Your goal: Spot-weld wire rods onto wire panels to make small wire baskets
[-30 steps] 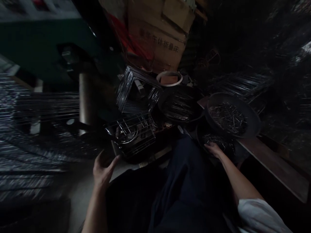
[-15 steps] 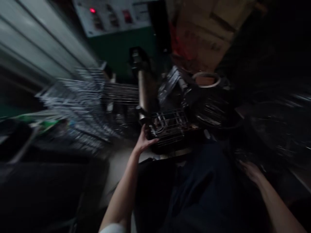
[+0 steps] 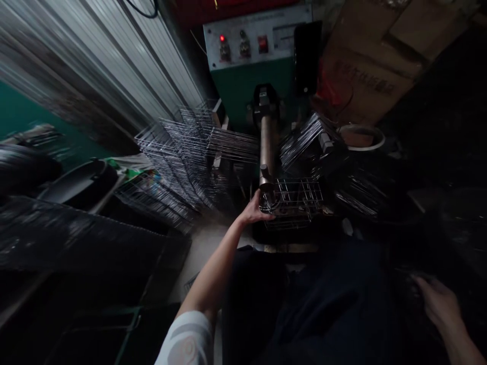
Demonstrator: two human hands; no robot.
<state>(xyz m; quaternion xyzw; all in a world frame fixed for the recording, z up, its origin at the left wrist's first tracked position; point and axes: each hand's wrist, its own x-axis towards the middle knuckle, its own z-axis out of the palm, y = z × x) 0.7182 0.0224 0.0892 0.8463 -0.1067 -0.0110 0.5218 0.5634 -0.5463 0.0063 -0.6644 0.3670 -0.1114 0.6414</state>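
A small wire basket (image 3: 299, 203) is under the end of a machine's round metal arm (image 3: 267, 147). My left hand (image 3: 252, 211) is closed on the basket's left end, with the thumb across the near wires and the other fingers mostly hidden. Low on the right, beside my dark trousers, my right hand (image 3: 439, 302) reaches down at a dark, faintly shiny heap. Its fingertips fade into shadow, so what it touches cannot be made out.
Stacked wire racks (image 3: 182, 157) stand left of the machine. Bundled wire pieces (image 3: 302, 139) lie right of its arm, near a round tub (image 3: 361, 138). A control panel (image 3: 258, 38) shows a red light. Cardboard boxes (image 3: 380, 66) are behind. A black basin (image 3: 79, 185) sits at far left.
The view has swung left and grown sharper, so everything appears farther right. My left hand stays on the basket. My right hand remains low at the right side.
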